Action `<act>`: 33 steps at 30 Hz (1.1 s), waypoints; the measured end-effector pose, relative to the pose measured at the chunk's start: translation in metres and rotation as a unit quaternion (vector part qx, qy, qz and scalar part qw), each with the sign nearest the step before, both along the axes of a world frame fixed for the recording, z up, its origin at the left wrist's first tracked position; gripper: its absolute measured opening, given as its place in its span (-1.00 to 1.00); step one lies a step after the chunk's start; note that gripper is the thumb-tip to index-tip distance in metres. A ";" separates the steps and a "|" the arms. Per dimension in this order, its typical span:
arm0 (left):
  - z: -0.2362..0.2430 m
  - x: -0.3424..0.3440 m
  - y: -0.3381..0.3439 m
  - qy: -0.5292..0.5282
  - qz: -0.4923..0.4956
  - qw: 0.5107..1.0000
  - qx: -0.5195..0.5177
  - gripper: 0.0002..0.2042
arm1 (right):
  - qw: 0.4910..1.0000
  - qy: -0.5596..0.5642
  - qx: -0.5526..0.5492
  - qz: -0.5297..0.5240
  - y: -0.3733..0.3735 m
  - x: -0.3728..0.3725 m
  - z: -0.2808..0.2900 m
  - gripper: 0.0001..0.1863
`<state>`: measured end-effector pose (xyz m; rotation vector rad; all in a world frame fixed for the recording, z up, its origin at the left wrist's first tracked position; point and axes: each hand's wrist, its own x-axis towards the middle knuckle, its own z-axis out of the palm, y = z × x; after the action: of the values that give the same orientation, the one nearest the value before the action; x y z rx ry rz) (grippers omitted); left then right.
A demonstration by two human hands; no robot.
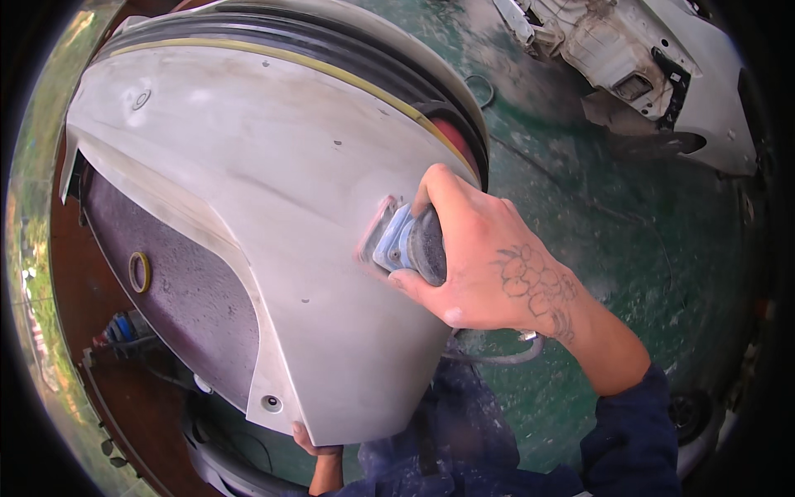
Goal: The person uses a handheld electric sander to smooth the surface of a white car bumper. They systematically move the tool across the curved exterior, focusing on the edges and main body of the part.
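Note:
My right hand [489, 257] is closed over the dark rounded top of a power sander [397, 240]. The sander has a blue body and a pad blurred by motion, and it rests flat on a pale grey car body panel [315, 190]. A grey hose [501, 358] loops out below that hand. At the panel's lower edge my left hand [319, 447] grips the corner, its thumb on the near face and its other fingers hidden beneath. Small dark spots and faint scuffs mark the panel's surface.
A yellow tape roll [139, 272] lies on a dusty dark purple surface [182, 290] beside the panel. Black trim [331, 54] curves behind it. Another stripped car part [638, 74] stands far right on the dusty green floor [563, 199]. A thin line crosses that floor.

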<state>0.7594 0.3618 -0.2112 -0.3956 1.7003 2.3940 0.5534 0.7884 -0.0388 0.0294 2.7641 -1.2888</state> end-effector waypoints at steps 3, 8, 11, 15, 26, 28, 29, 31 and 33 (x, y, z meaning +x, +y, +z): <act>0.005 0.000 0.008 -0.011 0.044 0.998 -0.040 -0.25 | 1.000 -0.002 -0.012 -0.005 0.001 0.000 -0.003 -0.40; 0.012 -0.001 0.030 -0.008 0.138 0.981 -0.136 -0.36 | 0.998 -0.065 -0.013 -0.005 0.005 0.026 0.001 -0.40; 0.029 -0.011 0.053 -0.046 0.209 0.976 -0.047 -0.36 | 1.000 -0.019 -0.015 -0.004 0.001 0.021 0.000 -0.40; 0.019 -0.007 0.036 -0.020 0.122 0.992 0.007 -0.34 | 0.990 0.141 -0.004 -0.014 -0.012 -0.029 -0.012 -0.38; -0.011 0.012 -0.009 0.033 0.006 0.999 0.014 -0.19 | 0.970 0.241 0.043 -0.004 0.001 -0.030 -0.023 -0.43; -0.018 0.021 -0.019 0.012 0.014 1.000 0.007 -0.19 | 0.965 0.256 0.045 -0.031 0.006 -0.038 -0.028 -0.42; -0.012 0.017 -0.009 -0.019 0.069 0.997 0.001 -0.25 | 0.967 0.248 0.040 -0.045 0.008 -0.046 -0.030 -0.41; 0.030 -0.012 0.051 -0.086 0.228 0.970 -0.002 -0.37 | 0.969 0.240 0.033 -0.052 0.007 -0.051 -0.030 -0.39; 0.035 -0.020 0.056 -0.059 0.232 0.964 -0.115 -0.38 | 0.976 0.213 0.033 -0.020 0.003 -0.036 -0.023 -0.37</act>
<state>0.7389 0.4182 -0.1757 -1.0567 2.0140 2.3988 0.5170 0.7912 -0.0614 -0.2128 3.1767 -1.3478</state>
